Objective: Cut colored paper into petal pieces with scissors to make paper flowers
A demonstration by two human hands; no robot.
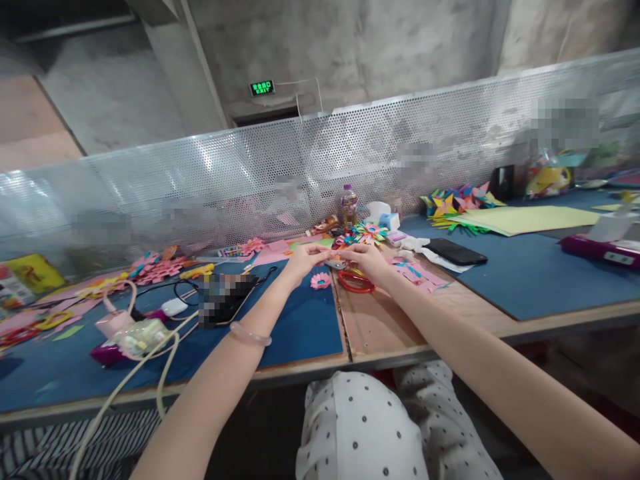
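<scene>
A bare concrete wall (390, 40) is fronted by a perforated metal screen (235, 160), below which a desk (390, 327) is partly covered by a blue mat (310, 337). Places are taken from the red-handled scissors (357, 291). Just beyond their loops, over the blades, a small pink piece (335, 255) is held up between the two hands. It lies right at the fingertips, to the right of the left hand (309, 259) and to the left of the right hand (367, 260); neither hand can be called nearer. The fingers of both hands are drawn together, pinched on the piece from opposite sides. Its long axis cannot be told, as most of it is hidden by the fingers. Only a pale, thin, paper-like sliver is shown, its outline blurred. A finished-looking pink paper flower (321, 281) is set just left of the scissors, untouched; a dark phone (456, 252) is seen well to their right.
</scene>
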